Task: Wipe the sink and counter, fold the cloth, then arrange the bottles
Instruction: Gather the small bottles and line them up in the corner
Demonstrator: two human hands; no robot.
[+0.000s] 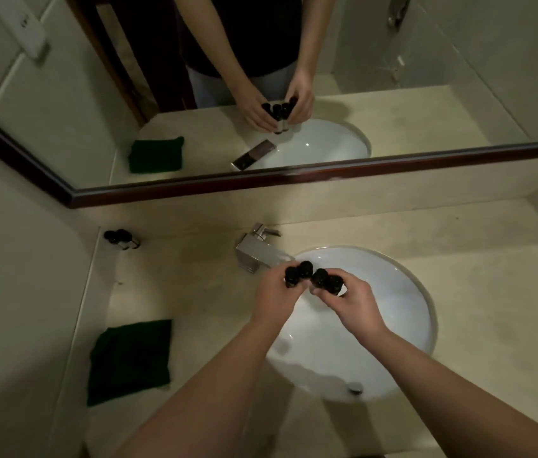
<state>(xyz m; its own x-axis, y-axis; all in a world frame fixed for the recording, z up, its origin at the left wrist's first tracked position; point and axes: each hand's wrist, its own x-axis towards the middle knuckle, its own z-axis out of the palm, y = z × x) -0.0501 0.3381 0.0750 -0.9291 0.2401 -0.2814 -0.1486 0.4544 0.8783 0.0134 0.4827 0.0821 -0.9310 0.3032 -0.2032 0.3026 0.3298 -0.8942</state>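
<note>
four bottles in hand, two on table

left hand (276, 294) grips two black-capped bottles (299, 274); right hand (348, 300) grips two more (327, 281), both pairs touching above the white sink (403, 312) by one faucet (257, 254). two further bottles (120, 239) stand at back-left table (195, 292) corner. one folded green cloth (130, 360) lies left of sink.

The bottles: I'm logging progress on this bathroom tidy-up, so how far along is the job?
Looks done: the green cloth lies folded on the counter, left of the sink. In hand: the left hand and right hand each grip two black-capped bottles above the basin. Left: setting them down, probably beside the bottles in the back corner.
</note>
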